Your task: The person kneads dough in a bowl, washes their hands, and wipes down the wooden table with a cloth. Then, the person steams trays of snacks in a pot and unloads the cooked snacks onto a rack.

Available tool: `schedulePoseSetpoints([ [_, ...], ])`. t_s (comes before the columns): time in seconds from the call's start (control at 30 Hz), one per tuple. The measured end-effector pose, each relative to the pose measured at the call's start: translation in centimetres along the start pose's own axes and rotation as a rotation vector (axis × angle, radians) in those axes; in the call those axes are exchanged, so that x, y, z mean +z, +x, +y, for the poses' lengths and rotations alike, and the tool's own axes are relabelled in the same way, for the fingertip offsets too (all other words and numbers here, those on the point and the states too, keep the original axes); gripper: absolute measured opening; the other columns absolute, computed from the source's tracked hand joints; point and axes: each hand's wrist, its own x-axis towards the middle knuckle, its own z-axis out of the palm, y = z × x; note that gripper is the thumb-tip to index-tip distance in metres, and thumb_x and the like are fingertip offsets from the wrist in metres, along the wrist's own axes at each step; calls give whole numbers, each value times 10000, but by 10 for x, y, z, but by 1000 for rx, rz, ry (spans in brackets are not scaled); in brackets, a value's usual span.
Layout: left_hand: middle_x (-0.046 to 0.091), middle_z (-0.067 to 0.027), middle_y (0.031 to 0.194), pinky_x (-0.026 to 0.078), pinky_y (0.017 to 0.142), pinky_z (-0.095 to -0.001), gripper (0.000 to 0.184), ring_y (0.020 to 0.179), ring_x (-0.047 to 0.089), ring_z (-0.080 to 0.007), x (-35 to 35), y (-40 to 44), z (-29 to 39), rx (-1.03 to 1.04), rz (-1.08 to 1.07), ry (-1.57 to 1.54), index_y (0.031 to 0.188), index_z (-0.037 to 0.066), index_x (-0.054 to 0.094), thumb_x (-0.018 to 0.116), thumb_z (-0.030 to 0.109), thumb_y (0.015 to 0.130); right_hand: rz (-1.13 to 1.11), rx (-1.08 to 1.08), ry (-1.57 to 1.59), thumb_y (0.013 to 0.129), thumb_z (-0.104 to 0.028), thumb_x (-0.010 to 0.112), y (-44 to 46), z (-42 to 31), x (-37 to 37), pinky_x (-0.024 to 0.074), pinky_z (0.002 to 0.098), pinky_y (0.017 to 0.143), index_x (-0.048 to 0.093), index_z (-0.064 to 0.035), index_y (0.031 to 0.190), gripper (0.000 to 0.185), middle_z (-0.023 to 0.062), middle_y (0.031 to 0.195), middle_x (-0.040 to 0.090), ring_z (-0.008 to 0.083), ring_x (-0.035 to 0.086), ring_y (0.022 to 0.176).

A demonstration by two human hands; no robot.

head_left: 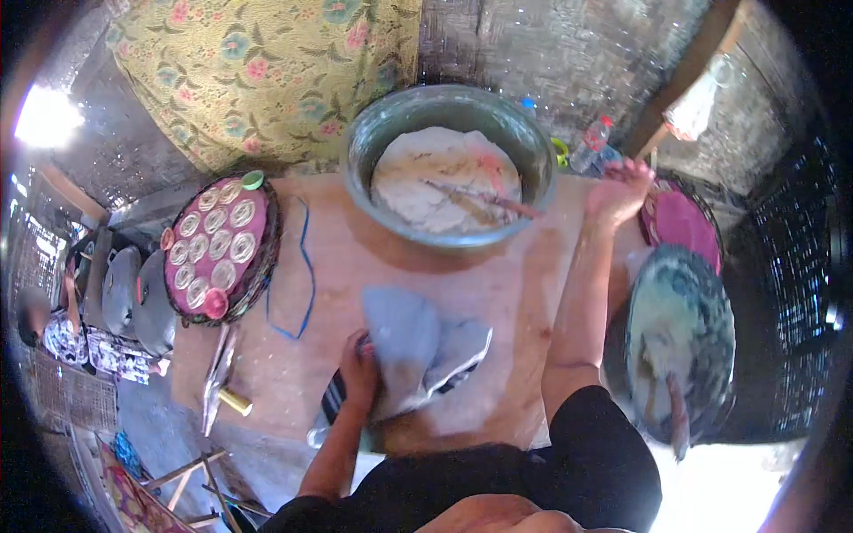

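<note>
Near the front of the wooden tabletop (320, 258), my left hand (360, 369) is closed on a grey-blue cloth (404, 333). The cloth is blurred by motion and its upper part stands raised. A pale-edged, darker fold (462, 355) spreads to its right on the wood. My right arm reaches forward, and my right hand (622, 191) is over the far right edge of the table with its fingers apart and nothing visible in it. Closest to that hand are a clear bottle with a red cap (593, 142) and a round pink tray (680, 222).
At the back stands a big basin (360, 200) of white flour with a stick in it. Left, a round pink tray (211, 266) carries several pale spirals; a blue cord (306, 258) lies beside it. Right is an oval tub (635, 355) with a wooden-handled tool. Another person (67, 342) is far left.
</note>
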Motion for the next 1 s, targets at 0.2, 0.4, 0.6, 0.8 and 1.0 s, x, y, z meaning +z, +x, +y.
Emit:
schedulePoseSetpoints([
  [0.2,647,-235,955,481,753,-393,349,876,633,-352,-33,11,40,63,-340,-54,1022,2,635,685,273,809,-1145,888,-599,910,-442,550,-241,-88,80,463,376,898,480,-29,1267,550,123,1161,561,258,552,1035],
  [0.4,623,-171,1042,471,816,-377,445,944,599,-339,-153,38,75,81,1,-182,1197,11,533,678,228,836,-1442,977,-1099,824,-273,695,-367,-76,116,381,398,959,432,-153,1364,612,111,1326,487,226,468,1192],
  [0.6,484,-188,1267,375,992,-450,563,1191,448,-368,-211,-18,30,398,81,317,1294,48,431,674,164,799,-1260,-14,-1572,822,-604,529,-448,31,89,313,554,1004,447,-244,1353,647,148,1387,422,344,413,1246],
  [0.8,531,-191,1217,403,968,-429,416,1155,488,-365,-226,-17,-62,237,-127,413,1221,33,514,613,165,839,-1434,88,-1842,730,-706,537,-506,49,68,160,726,989,456,-318,1348,735,139,1464,327,474,289,1307],
  [1.0,451,-287,1297,440,926,-458,412,1080,528,-435,-161,98,-96,309,-315,452,1277,-20,454,480,40,869,-1433,-59,-1824,732,-696,550,-456,120,61,237,662,994,546,-310,1273,665,116,1421,393,405,372,1270],
])
